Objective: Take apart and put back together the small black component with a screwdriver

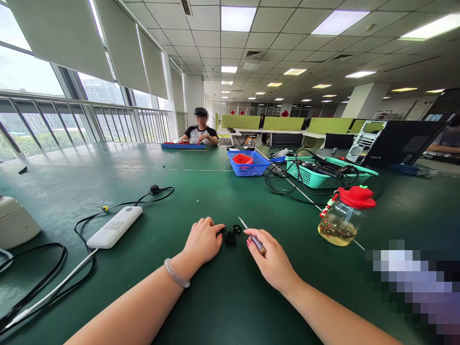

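Note:
My left hand [203,239] rests on the green table with its fingers curled, the fingertips touching a small black part [230,237]. A second small black piece [236,229] lies just beyond it. My right hand [270,257] is closed around a thin screwdriver [252,236], whose metal tip points up and left toward the black parts. A pale bangle [176,273] circles my left wrist.
A white power strip [115,226] with black cables lies to the left. A glass jar with a red lid [341,218] stands to the right. Blue [247,164] and teal baskets [325,175] sit farther back. Another person sits at the table's far end.

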The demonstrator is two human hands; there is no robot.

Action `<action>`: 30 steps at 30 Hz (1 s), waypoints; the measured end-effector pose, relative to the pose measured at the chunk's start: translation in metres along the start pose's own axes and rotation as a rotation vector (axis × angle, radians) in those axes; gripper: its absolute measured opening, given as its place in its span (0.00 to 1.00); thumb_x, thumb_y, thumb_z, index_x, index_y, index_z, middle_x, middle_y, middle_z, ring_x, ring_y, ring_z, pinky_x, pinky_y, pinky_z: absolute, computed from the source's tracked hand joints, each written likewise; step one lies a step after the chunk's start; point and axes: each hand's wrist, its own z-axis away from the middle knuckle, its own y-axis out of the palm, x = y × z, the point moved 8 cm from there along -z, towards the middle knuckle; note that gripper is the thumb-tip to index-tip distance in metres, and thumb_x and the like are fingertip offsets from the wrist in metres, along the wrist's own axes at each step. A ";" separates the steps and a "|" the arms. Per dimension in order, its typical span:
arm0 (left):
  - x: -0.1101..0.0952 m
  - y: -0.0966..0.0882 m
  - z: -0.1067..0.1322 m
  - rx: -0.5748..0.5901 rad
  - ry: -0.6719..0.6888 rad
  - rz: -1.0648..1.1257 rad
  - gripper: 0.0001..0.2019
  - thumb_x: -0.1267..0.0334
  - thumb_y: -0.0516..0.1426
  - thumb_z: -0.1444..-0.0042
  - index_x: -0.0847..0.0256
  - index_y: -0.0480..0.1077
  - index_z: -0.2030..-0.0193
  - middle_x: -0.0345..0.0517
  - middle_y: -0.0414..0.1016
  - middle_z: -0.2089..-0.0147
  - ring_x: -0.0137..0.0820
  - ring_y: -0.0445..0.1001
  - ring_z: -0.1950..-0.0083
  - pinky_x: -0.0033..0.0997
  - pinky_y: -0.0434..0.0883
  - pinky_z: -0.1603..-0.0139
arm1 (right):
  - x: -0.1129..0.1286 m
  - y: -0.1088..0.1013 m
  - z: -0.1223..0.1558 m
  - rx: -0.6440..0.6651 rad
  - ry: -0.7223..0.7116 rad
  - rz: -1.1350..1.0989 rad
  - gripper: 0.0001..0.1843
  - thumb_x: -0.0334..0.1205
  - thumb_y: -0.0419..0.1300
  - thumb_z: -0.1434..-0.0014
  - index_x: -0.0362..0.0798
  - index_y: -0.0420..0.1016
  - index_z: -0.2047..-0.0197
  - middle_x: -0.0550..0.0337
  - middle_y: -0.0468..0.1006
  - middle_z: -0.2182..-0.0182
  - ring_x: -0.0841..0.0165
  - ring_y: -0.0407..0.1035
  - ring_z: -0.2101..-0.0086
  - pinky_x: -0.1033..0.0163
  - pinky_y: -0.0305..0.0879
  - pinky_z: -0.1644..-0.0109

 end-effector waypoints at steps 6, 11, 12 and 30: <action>-0.004 -0.006 0.000 -0.079 0.022 0.118 0.17 0.58 0.47 0.38 0.53 0.76 0.52 0.52 0.68 0.42 0.44 0.65 0.41 0.50 0.64 0.40 | -0.001 0.002 -0.001 0.024 0.012 0.029 0.14 0.44 0.50 0.35 0.54 0.73 0.51 0.57 0.77 0.59 0.63 0.72 0.60 0.57 0.69 0.53; -0.027 0.003 0.006 0.020 0.287 0.287 0.20 0.54 0.51 0.39 0.50 0.64 0.40 0.47 0.64 0.36 0.40 0.60 0.35 0.48 0.58 0.33 | -0.001 0.005 -0.001 0.050 0.023 0.028 0.15 0.45 0.49 0.35 0.53 0.72 0.50 0.57 0.77 0.58 0.63 0.72 0.58 0.57 0.68 0.52; -0.029 0.004 0.007 0.039 0.312 0.290 0.19 0.53 0.52 0.39 0.50 0.65 0.42 0.46 0.65 0.37 0.40 0.59 0.35 0.48 0.58 0.33 | -0.002 0.005 -0.001 0.059 0.033 0.030 0.15 0.45 0.49 0.35 0.53 0.72 0.50 0.57 0.77 0.57 0.63 0.72 0.58 0.57 0.68 0.51; -0.009 0.008 0.004 0.018 0.105 0.261 0.29 0.51 0.58 0.47 0.50 0.58 0.38 0.46 0.62 0.33 0.45 0.56 0.32 0.53 0.56 0.33 | 0.012 0.012 0.004 0.148 -0.084 -0.010 0.13 0.43 0.52 0.35 0.54 0.75 0.52 0.59 0.79 0.57 0.63 0.72 0.55 0.58 0.68 0.50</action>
